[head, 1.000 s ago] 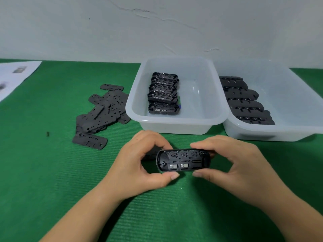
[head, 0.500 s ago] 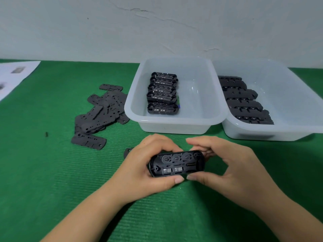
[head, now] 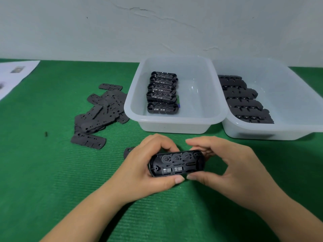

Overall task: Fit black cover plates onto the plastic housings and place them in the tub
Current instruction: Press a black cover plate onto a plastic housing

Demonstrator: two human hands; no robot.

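Observation:
A black plastic housing (head: 176,163) with its open inside facing me is held above the green mat. My left hand (head: 145,170) wraps its left end, thumb under the front edge. My right hand (head: 227,165) pinches its right end between thumb and fingers. A cover plate (head: 128,151) lies on the mat, mostly hidden behind my left hand. A loose heap of black cover plates (head: 103,110) lies at the left. The near white tub (head: 174,123) holds a row of several housings (head: 162,93).
A second white tub (head: 262,133) at the right holds several black housings (head: 244,100). A single plate (head: 88,140) lies in front of the heap. White paper (head: 15,74) lies at the far left. A white wall stands behind the green mat.
The housing has shifted left in my hands. My left hand has closed further around its left end, and my right hand has followed it left.

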